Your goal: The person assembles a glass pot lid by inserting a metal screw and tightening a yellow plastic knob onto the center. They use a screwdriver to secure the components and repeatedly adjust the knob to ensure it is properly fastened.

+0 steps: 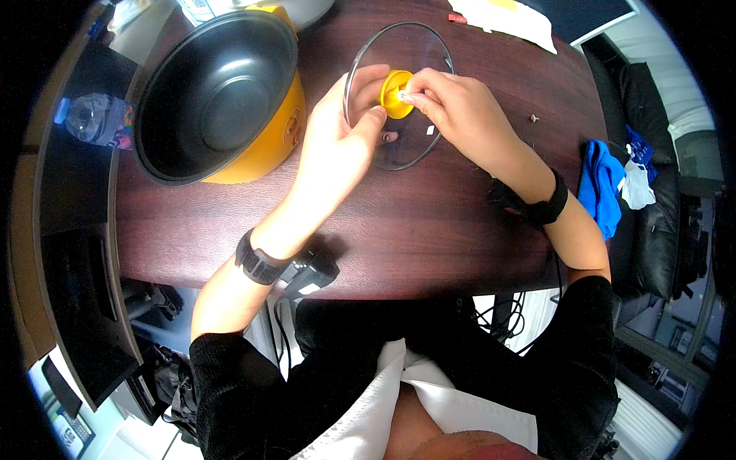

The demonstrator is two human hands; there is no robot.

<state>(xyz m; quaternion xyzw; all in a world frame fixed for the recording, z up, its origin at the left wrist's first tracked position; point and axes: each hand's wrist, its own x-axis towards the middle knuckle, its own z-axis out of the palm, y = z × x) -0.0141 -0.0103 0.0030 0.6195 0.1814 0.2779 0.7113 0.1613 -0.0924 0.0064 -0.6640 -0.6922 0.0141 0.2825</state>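
Over the table I hold up a round glass lid (418,146) with a dark rim. My left hand (337,138) grips it at the left edge, thumb on the near side and fingers behind the glass. A yellow cup-shaped knob (389,100) sits near the middle of the lid, its hollow side facing me, close to my left thumb. My right hand (454,103) is closed in a pinch at the knob's hollow. Between its fingertips a small white piece (402,95) partly shows; its kind is hard to make out.
A yellow pot (264,146) with a black inside stands left of the lid on the dark wooden table (414,238). A small screw (534,118) lies to the right. Beyond are a blue cloth (602,188) and a white bag (517,23). A plastic bottle (98,120) lies far left.
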